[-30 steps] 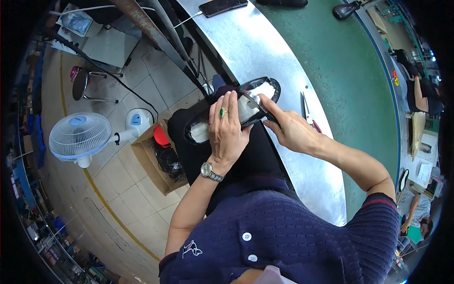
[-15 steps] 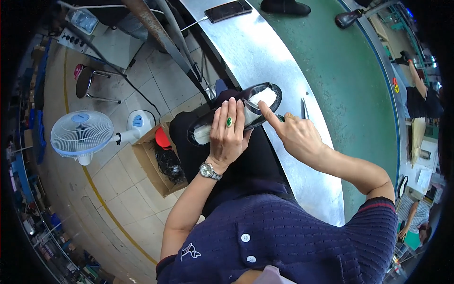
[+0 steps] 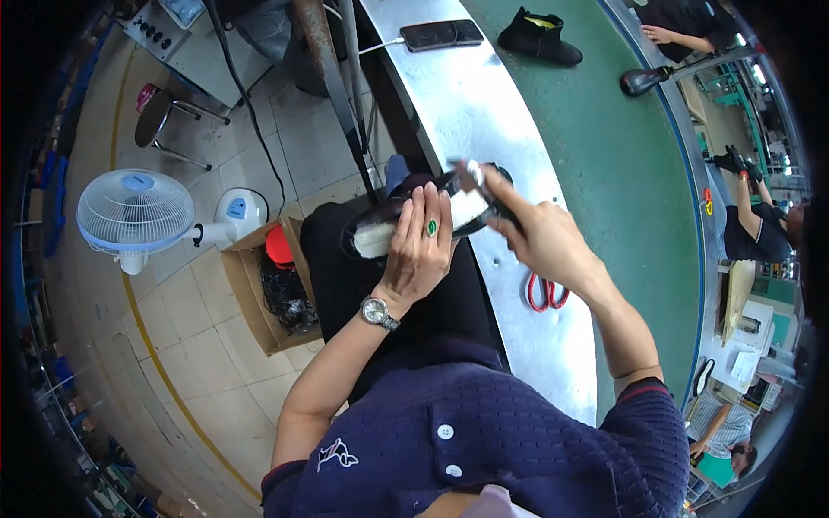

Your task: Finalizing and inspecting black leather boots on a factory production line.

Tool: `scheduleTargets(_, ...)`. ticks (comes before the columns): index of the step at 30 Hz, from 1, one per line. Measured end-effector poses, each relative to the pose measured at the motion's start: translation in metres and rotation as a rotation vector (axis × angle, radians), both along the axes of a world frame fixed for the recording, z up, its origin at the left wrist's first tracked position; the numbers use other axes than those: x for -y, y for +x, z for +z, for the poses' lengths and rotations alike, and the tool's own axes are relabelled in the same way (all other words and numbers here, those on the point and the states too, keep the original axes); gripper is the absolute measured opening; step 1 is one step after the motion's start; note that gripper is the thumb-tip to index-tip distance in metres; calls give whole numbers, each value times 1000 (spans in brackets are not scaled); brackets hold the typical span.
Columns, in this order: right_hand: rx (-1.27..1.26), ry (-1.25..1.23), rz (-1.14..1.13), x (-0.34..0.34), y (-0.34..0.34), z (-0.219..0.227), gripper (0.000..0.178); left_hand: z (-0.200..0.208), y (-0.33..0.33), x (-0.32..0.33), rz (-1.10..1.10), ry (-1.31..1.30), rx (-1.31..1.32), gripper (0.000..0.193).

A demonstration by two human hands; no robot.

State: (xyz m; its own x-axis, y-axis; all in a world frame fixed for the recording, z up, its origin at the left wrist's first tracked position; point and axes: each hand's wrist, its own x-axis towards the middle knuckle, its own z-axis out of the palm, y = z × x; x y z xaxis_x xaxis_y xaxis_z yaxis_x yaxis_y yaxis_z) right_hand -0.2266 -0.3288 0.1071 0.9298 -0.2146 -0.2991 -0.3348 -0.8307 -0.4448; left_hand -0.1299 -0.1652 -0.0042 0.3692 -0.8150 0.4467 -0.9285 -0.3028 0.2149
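Note:
On my lap lies a black shoe (image 3: 366, 240), its white sole underside facing up. My left hand (image 3: 420, 242) wraps over its middle, fingers close together on top, steadying it; a green-stone ring and a wristwatch show on this arm. Above the shoe's far end, my right hand (image 3: 544, 237) is closed around a small hand tool (image 3: 466, 175). Motion blurs the tool's head, so its exact kind is unclear; its handle is mostly covered by my fingers. Red-handled scissors (image 3: 547, 293) rest on the metal bench edge (image 3: 566, 345) just nearer than my right hand.
A black ankle boot (image 3: 541, 39) stands on the green bench top (image 3: 596, 121), beyond a phone (image 3: 441, 35) on a cable. At left are a cardboard box (image 3: 250, 289), a fan (image 3: 136, 216) and a stool (image 3: 154, 119). Other people work at far right.
My right hand has lifted off the sole, its tool now raised and blurred above the shoe's far end. The scissors' red handles have come into view. My left hand stays on the shoe.

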Motion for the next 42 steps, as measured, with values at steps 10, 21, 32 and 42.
scheduleTargets(10, -2, 127, -216, 8, 10, -3, 65, -4, -4, 5, 26, 13, 3, 70)
scheduleTargets(21, 54, 60, -148, -13, 7, -7, 70, -2, -6, 4, 52, -32, -12, 67)
scheduleTargets(32, 194, -90, -141, -28, 4, -23, 71, -8, -6, 5, 27, -123, 37, 56)
scheduleTargets(42, 209, -117, -156, -39, 8, -14, 71, -15, -8, 3, 54, -134, 21, 61)
